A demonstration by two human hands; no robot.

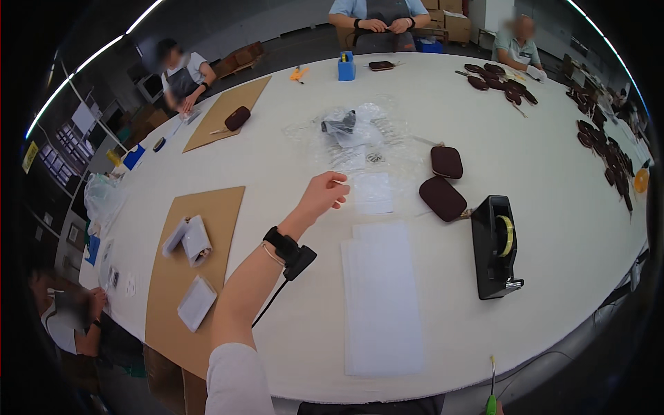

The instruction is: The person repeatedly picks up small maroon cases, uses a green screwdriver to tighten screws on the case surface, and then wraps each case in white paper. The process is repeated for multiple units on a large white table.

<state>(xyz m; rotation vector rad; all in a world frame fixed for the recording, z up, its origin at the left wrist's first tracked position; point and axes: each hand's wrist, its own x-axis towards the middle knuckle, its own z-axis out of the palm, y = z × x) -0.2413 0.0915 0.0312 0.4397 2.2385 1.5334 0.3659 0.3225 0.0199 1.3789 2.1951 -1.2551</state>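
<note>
My left hand reaches forward over the white table, with a black wrist device and its cable on the forearm. Its fingers are pinched together at the left edge of a small thin white sheet lying on the table. A stack of larger white sheets lies just nearer to me. Two dark brown oval pouches sit to the right of the hand. My right hand is out of view.
A black tape dispenser stands at the right. Crumpled clear plastic bags lie beyond the hand. A cardboard mat at the left holds white wrapped packets. More brown pouches lie far right. Other people work around the table.
</note>
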